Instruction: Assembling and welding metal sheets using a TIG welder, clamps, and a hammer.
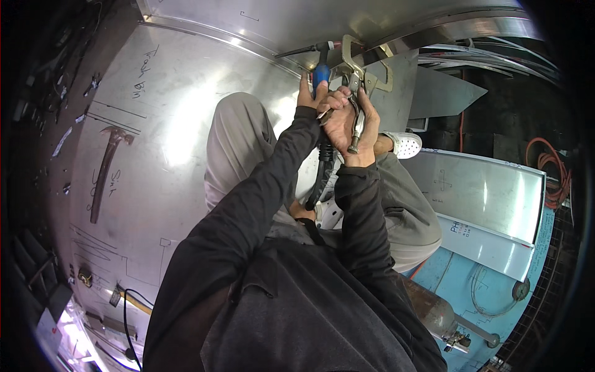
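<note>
My left hand (pixel 310 94) is closed around the blue handle (pixel 321 75) of a welding torch. The torch's black head lies close to the bend between the metal sheet and the upright metal panel. Below that hand hangs a black ribbed cable (pixel 325 164). My right hand (pixel 350 127), palm up, is closed on the handles of locking C-clamp pliers (pixel 357 121). Their wide jaws (pixel 353 54) reach up to the panel's lower edge. A thin pointed piece shows by the right fingers; its kind is unclear. Both hands are close together, partly overlapping.
A hammer (pixel 106 170) lies on the shiny metal sheet (pixel 155 68) at left. The upright panel (pixel 273 25) closes off the far side. To the right are a folded metal piece (pixel 477 192), a gas cylinder (pixel 434 307) and a coiled orange hose (pixel 556 170).
</note>
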`<control>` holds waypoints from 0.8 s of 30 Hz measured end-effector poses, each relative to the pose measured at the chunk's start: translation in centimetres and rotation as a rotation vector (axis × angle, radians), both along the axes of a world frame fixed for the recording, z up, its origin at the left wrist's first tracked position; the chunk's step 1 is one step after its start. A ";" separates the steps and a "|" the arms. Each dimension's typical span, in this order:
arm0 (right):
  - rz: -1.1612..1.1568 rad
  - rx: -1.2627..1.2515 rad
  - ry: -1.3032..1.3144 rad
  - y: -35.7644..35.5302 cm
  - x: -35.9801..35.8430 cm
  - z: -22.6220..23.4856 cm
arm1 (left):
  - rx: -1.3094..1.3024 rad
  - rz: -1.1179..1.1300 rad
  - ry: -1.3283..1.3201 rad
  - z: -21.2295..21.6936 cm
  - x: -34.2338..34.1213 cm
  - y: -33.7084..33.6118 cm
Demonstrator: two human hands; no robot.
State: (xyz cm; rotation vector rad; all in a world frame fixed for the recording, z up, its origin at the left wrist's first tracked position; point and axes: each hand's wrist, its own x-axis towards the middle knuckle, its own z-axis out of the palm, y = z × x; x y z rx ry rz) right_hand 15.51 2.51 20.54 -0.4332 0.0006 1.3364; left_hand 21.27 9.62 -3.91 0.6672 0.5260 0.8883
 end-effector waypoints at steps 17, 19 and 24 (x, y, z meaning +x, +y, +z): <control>0.050 0.017 -0.041 -0.9 0.3 -1.5 | -0.129 0.041 0.018 11.0 -9.2 0.1; 0.122 0.169 0.017 -0.7 0.5 -2.7 | -0.209 0.039 0.149 13.2 -12.0 0.7; 0.137 0.147 -0.068 -0.8 1.4 -5.3 | -0.063 0.081 0.201 16.5 -15.8 0.8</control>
